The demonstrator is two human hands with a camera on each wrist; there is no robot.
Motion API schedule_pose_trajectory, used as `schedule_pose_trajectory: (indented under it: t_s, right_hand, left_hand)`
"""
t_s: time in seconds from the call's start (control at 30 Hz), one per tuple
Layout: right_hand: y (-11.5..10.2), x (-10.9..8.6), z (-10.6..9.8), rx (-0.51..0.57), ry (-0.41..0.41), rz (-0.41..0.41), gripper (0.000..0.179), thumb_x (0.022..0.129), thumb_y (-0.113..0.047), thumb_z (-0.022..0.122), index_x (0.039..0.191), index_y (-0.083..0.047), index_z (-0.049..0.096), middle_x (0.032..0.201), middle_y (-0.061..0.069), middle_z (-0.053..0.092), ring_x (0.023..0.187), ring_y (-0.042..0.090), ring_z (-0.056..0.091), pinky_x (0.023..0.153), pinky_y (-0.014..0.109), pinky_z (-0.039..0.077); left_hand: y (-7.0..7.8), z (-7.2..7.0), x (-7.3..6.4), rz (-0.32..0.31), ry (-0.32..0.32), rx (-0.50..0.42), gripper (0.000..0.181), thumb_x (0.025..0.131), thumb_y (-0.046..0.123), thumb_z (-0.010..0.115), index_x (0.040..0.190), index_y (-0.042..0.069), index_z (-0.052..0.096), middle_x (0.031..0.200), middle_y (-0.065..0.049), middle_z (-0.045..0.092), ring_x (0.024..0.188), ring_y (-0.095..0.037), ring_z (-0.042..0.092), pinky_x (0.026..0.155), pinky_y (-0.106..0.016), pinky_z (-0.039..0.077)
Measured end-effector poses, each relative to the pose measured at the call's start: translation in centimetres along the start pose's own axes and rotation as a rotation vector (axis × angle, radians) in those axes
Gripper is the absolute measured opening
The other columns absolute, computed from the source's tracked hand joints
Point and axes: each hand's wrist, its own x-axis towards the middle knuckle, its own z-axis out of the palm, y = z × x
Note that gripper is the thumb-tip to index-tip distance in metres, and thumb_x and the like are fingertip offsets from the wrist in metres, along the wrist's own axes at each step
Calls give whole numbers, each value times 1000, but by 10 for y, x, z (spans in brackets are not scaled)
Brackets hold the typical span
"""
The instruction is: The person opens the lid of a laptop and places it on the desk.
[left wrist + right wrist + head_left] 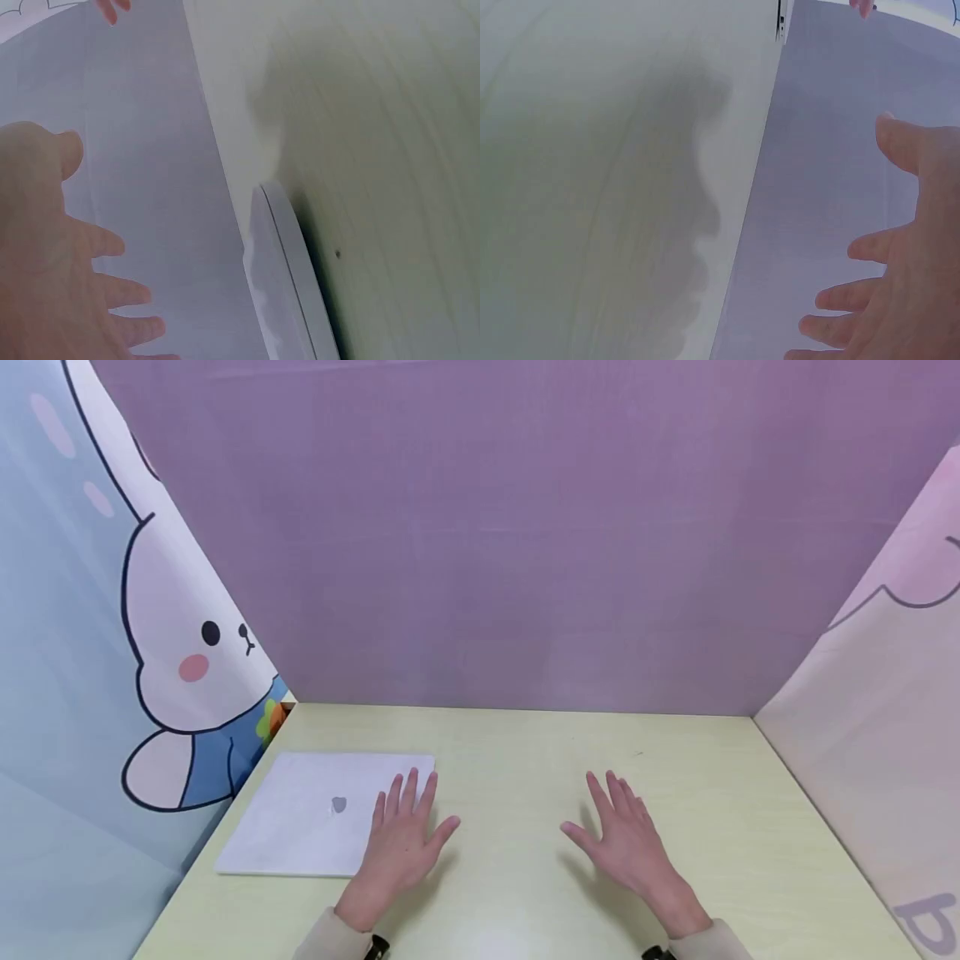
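Note:
A closed silver laptop (300, 827) lies flat on the left part of the table, a dark logo on its lid. My left hand (405, 847), fingers spread and straight, hovers over the laptop's right edge and holds nothing. In the left wrist view the laptop's thin side (292, 270) shows beyond and below the spread fingers (124, 289). Over bare tabletop to the right, my right hand (626, 852) hangs palm down with straight fingers and nothing in it. Its shadow falls on the table in the right wrist view, apart from the fingers (847, 295).
The pale wooden table (510, 760) reaches back to a purple cloth wall (525, 543). A blue curtain (60, 693) with a cartoon rabbit borders the left side, and a pink and white curtain (885, 718) borders the right.

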Motion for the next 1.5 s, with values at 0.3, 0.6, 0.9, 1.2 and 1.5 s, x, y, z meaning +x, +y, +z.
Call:
schedule_pose_trajectory:
  t_s: [0.3,0.6,0.9,1.2,1.5]
  right_hand:
    - [-11,3,10,108,-55,33,91,98,-65,51,161,-6,25,164,28,19,149,52,18,112,71,25]
    - [-23,9,14,148,-103,46,94,97,-69,48,162,-8,21,165,26,16,150,50,17,109,72,29]
    - [-37,16,12,157,-119,38,93,97,-69,49,163,-9,21,165,26,20,150,47,21,108,70,33]
    - [-47,21,14,186,-147,28,93,96,-69,51,163,-11,22,165,24,21,150,45,23,110,67,33]
    - [-54,23,20,200,-143,26,91,96,-65,54,162,-10,24,164,25,24,149,45,25,110,68,33]
  left_hand:
    - [-10,-5,-6,21,23,1,75,104,56,45,159,6,33,161,-27,28,148,-48,24,118,-65,20]
    - [-21,-8,-6,30,69,-23,71,104,49,50,155,3,38,158,-30,33,145,-49,30,115,-66,25]
    - [-25,-16,-7,33,96,-44,67,105,46,50,153,1,41,155,-31,36,142,-51,34,112,-67,28]
    - [-35,-23,-7,2,84,-55,66,105,42,53,153,-1,40,154,-33,36,142,-52,33,113,-67,27]
    - [-45,-26,-8,-15,93,-61,65,104,40,54,152,-3,42,153,-33,37,141,-53,34,111,-69,29]
